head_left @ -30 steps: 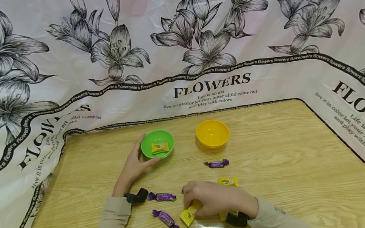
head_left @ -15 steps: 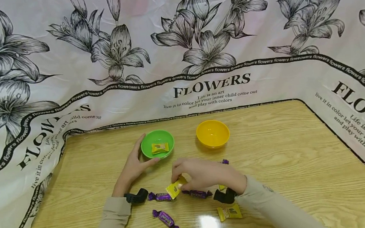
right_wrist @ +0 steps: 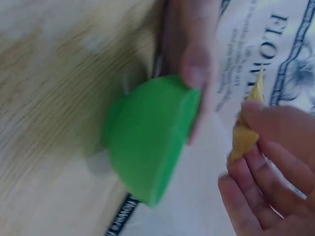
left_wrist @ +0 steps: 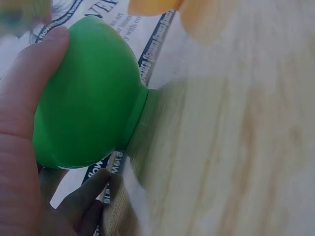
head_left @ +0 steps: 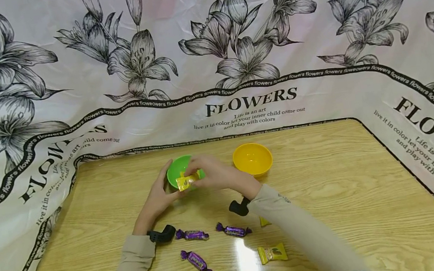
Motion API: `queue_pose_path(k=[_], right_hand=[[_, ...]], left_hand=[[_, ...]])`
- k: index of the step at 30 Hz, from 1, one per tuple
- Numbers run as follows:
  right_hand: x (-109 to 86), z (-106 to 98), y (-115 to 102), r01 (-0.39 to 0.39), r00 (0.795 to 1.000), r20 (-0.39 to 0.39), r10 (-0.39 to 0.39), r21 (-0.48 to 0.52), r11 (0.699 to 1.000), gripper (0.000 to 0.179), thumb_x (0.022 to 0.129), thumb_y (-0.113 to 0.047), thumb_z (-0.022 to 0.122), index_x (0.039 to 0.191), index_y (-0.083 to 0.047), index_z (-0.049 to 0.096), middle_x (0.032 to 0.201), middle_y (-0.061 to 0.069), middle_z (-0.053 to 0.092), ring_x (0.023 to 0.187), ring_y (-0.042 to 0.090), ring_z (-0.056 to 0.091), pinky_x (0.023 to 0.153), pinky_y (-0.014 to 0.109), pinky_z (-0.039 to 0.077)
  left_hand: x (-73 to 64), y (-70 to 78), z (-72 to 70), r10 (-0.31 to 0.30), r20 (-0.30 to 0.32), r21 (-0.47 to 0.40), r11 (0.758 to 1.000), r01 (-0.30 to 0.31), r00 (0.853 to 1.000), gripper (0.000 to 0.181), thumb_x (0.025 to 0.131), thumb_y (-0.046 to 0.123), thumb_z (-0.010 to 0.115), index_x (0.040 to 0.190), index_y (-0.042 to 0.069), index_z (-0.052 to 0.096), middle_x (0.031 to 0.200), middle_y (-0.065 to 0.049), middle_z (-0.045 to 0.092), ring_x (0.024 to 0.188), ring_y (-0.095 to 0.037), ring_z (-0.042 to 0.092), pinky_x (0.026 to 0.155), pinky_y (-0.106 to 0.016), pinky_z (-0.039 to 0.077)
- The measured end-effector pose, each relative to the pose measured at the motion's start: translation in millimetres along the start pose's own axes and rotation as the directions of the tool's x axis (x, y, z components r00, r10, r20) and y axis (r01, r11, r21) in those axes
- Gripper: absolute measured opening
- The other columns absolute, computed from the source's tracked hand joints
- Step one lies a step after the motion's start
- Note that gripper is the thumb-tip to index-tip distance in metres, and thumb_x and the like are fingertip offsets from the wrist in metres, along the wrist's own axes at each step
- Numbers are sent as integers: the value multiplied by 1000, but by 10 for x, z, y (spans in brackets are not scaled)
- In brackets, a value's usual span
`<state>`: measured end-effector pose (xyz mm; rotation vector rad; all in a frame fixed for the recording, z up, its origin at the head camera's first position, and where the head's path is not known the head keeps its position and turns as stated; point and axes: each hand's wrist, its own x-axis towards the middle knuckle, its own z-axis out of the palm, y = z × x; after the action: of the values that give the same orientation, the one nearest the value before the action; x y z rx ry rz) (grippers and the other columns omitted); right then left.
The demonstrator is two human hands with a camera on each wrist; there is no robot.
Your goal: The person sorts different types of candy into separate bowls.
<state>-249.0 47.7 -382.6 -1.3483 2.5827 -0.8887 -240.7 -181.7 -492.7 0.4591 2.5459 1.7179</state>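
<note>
Head view: I watch the right hand [head_left: 214, 172] pinch a yellow-wrapped candy [head_left: 184, 183] between thumb and fingertips, above the green bowl [head_left: 175, 168] (my right wrist view shows candy and bowl apart). Thumb and fingers curved, the left hand [head_left: 158, 201] grips that bowl's side. Beside it on the tabletop [head_left: 350, 191] stands a yellow-orange bowl [head_left: 253, 160]; nearer me lie three purple twist-wrapped candies [head_left: 193, 234] and another yellow packet [head_left: 272, 253].
</note>
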Motion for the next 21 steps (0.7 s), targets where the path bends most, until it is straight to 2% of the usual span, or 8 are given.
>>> queue_pose_path(k=[4,10,14,21], right_hand=[[119,90,107,-95,995,-40,95,0,995,23,90,-8,74,111,0,72,103,9,66,97,21,61,89,36,54],[243,217,221,-173,984,-51,170,-59,983,25,90,-11,74,114,-2,73,106,8,67,98,19,62,88,28,53],[300,261,241,-209,978,-27,207,-82,975,23,89,-9,75,110,-2,74,105,7,68,96,17,61,87,28,52],[350,303,241,-215,976,27,218,-90,972,15,86,-5,77,101,-3,77,96,5,74,86,13,63,80,24,54]], left_hand=[[-10,18,-2,-17,3,10,1000,17,1000,105,82,36,83,161,26,13,164,-9,16,150,-29,13,121,-54,12],[-16,27,1,-24,-2,7,1000,24,1000,106,82,38,83,161,24,13,164,-9,16,150,-27,14,121,-51,13],[-20,24,0,-32,2,-4,999,32,999,106,82,38,83,161,25,13,164,-6,16,150,-24,14,122,-48,14],[-19,13,1,-22,13,-24,999,22,1000,106,83,34,82,161,22,12,164,-8,16,150,-27,15,121,-52,14]])
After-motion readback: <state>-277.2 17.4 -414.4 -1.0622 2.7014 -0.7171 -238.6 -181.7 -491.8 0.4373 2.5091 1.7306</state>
